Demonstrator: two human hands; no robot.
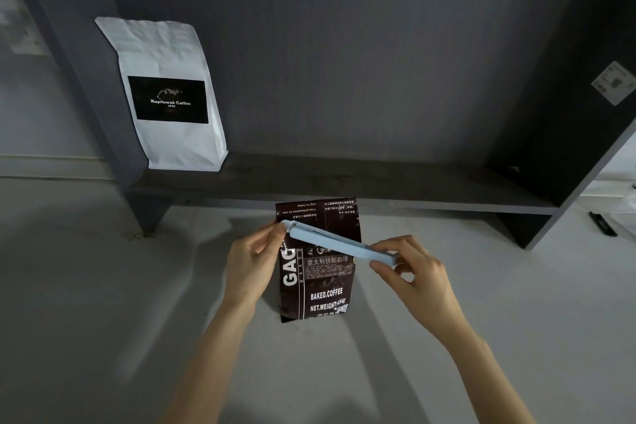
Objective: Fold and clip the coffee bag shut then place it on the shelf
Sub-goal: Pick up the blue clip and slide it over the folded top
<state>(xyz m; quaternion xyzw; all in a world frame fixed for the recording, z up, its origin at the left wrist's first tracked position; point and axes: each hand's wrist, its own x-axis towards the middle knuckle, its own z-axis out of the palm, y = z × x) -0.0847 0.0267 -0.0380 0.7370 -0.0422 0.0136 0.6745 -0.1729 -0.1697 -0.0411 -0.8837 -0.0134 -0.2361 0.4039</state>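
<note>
A dark brown coffee bag (320, 289) with white lettering stands upright on the pale floor, its top flap folded forward and down. A long pale blue clip (335, 242) lies slanted across the fold. My left hand (253, 260) pinches the clip's left end at the bag's upper left corner. My right hand (414, 274) grips the clip's right end, which sticks out past the bag's right edge. Whether the clip is snapped shut is not visible.
A dark grey shelf board (344, 182) runs just behind the bag, with a white coffee bag (168, 93) standing at its left end. The shelf's dark side panel (564, 134) rises at the right. A small black object (602, 224) lies on the floor far right.
</note>
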